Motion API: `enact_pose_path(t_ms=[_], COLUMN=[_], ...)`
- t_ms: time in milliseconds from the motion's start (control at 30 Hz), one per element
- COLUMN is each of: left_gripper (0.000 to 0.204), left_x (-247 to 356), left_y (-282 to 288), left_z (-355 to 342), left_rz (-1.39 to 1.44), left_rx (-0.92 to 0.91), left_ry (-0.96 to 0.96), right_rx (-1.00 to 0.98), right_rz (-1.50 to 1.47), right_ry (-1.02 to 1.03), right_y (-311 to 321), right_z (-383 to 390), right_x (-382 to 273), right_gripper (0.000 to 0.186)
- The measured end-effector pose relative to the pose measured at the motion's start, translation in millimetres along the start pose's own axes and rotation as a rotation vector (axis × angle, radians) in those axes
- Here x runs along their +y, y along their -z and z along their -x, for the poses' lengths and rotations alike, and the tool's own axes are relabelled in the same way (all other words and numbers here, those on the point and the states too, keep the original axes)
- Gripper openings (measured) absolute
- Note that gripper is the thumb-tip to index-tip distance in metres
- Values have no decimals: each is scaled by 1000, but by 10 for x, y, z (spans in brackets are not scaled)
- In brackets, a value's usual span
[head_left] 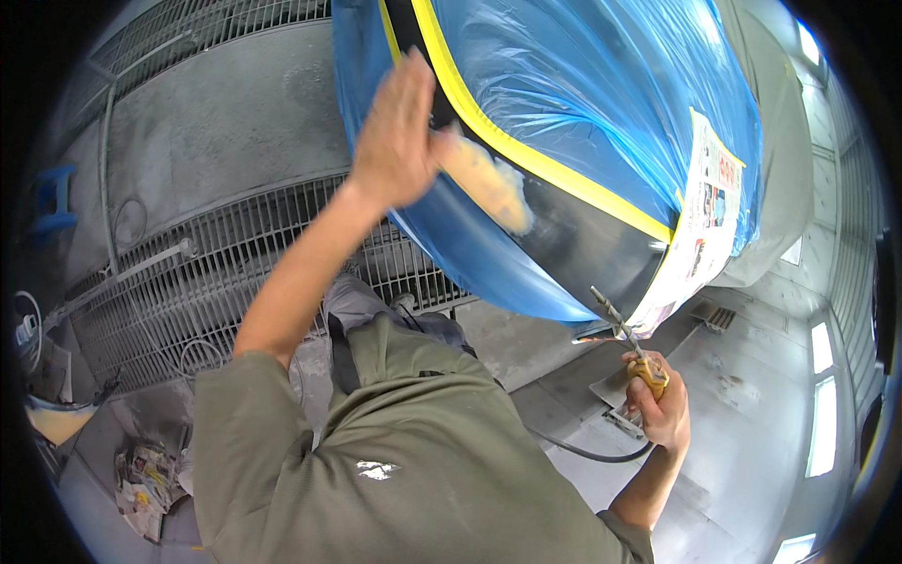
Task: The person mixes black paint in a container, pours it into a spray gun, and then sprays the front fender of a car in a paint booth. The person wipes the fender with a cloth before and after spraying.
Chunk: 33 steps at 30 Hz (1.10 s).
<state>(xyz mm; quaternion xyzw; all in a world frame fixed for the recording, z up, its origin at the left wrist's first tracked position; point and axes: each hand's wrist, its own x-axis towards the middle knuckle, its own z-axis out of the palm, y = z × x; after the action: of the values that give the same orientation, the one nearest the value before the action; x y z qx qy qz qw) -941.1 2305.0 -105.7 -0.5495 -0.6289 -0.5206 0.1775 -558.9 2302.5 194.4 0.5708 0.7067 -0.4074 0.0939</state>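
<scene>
Left hand (pixel 393 141) flat, empty, at black panel (pixel 587 235), upper centre; right hand (pixel 663 409) clamped on yellow air gun (pixel 648 370), lower right.

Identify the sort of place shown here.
Probably a vehicle body or paint shop: blue film and yellow tape frame a dark panel bearing a yellowish patch, with metal grating in the floor.

Olive-green shirt (pixel 432 451), short loose sleeves (pixel 246 418), soft folds across front. Small jagged white patch (pixel 378 469) on chest. Greyish trousers (pixel 349 301) below hem. Hands (pixel 396 141) bare.
</scene>
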Motion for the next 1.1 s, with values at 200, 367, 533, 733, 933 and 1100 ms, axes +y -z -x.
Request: enact_pose_path(t_ms=[200,367,533,733,933,1100], left_gripper=[86,95,91,82,78,81], left_x=[517,1683,1770,191,-444,608], left_y=[-253,-600,-624,-103,-192,-63], left_z=[440,385,75,326,-84,204], left_rz=[132,232,132,98,7,164], left_rx=[-247,-568,-554,-341,-161,-210], left_ry=[5,-104,-253,106,120,-67], right_rx=[6,8,4,57,22,3], right_rz=[30,-11,13,-57,-32,-32], right_ry=[-20,-26,-24,-111,-70,-51], right_y=[-5,7,-9,-22,-10,-22], right_z=[31,53,36,68,13,-23], right_x=[-16,-23,-11,56,54,12], right_gripper=[27,29,29,28,28,28])
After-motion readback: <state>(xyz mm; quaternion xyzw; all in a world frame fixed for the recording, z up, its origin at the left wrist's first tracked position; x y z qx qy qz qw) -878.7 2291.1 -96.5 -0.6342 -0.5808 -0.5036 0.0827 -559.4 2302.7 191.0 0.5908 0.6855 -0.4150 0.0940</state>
